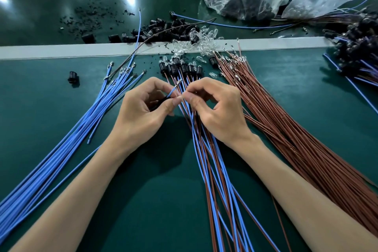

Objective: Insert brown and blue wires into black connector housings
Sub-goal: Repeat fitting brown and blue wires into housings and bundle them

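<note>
The left hand [141, 112] is gripping a black housing [160, 102] in its curled fingers and pinching a blue wire [171, 93], whose metal tip is pointing up and right. Just beside it, the right hand [216, 108] is pinching a wire end [191, 93], colour unclear. Both are hovering over the wired housings [182, 67] on the desk [143, 200], with loose blue wires [81, 129] lying left and brown wires [286, 125] right.

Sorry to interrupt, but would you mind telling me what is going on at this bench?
A person is assembling wire harnesses. The left hand pinches a blue wire and something black, likely a connector housing. The right hand meets it with curled fingertips; what they hold is hidden. On the left lie loose blue wires, on the right brown wires, finished assemblies between them.
</note>
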{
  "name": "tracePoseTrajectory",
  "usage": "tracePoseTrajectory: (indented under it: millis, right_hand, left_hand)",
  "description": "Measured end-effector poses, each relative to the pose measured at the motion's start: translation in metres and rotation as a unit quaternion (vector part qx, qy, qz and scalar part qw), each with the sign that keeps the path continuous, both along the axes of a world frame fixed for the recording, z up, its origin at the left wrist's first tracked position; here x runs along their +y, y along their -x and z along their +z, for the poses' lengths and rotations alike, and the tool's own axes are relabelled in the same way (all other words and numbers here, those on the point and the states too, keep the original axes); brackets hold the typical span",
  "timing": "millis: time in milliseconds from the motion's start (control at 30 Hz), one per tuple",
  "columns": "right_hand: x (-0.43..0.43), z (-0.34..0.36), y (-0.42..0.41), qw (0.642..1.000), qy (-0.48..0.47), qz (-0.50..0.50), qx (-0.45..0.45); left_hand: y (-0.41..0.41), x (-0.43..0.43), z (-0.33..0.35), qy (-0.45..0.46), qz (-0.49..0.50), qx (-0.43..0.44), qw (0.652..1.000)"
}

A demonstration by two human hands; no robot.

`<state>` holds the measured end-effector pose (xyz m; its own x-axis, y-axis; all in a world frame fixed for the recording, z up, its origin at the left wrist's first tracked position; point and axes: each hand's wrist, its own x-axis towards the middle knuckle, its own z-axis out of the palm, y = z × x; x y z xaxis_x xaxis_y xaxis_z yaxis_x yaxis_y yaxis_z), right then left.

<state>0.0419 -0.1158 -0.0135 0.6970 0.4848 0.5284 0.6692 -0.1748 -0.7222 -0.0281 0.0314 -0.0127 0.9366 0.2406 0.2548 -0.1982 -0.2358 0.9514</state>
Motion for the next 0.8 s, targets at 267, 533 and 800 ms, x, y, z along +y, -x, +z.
tracePoseTrajectory:
  millis: [267, 533, 800]
  right_hand:
    - [-0.005, 0.000, -0.009, 0.963, -0.136, 0.066, 0.222]
    - [-0.003, -0.001, -0.007, 0.953, -0.112, 0.097, 0.264]
    - [-0.005, 0.001, -0.009, 0.950, -0.071, 0.125, 0.278]
  left_hand:
    - [0.001, -0.001, 0.004, 0.024, 0.014, -0.002, 1.000]
    - [0.001, -0.001, 0.004, 0.011, -0.002, 0.014, 1.000]
    - [0.001, 0.001, 0.002, -0.007, -0.009, 0.024, 1.000]
